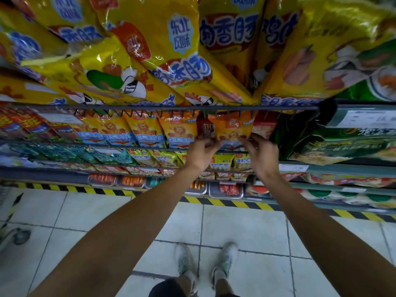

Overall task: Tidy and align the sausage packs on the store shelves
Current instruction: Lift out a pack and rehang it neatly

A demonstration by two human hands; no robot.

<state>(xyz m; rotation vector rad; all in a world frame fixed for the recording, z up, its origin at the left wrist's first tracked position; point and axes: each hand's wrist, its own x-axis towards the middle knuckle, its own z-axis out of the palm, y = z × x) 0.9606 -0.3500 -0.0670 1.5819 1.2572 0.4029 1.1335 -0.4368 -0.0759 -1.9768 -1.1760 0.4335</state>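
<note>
You are in the middle of the job, I think, not near the end. On the second rail the orange packs with the lion picture point(147, 130) hang in a fairly even row to the left of your hands, each one leaning the same way, so that part looks already in order. The orange sausage pack point(232, 128) you work on now is the last of this row on the right. It hangs just beside a dark red pack point(204, 127), which seems to be of another kind and sits between the lion packs — this one may still need sorting. The big yellow packs point(150, 50) on the top shelf overlap each other at different angles, and the lower rows with the small yellow-green packs point(221, 161) are partly hidden behind your arms, so I cannot say if they are tidy.

Both your arms reach forward and a little up to the rail. Your left hand point(201, 154) has its fingers curled at the lower left corner of the orange sausage pack, and your right hand point(260, 154) pinches the lower right corner between thumb and fingers point(246, 140) — so the pack is held by its bottom edge from both sides. The wrists are almost level with each other, palms turned inward toward the pack.
</note>
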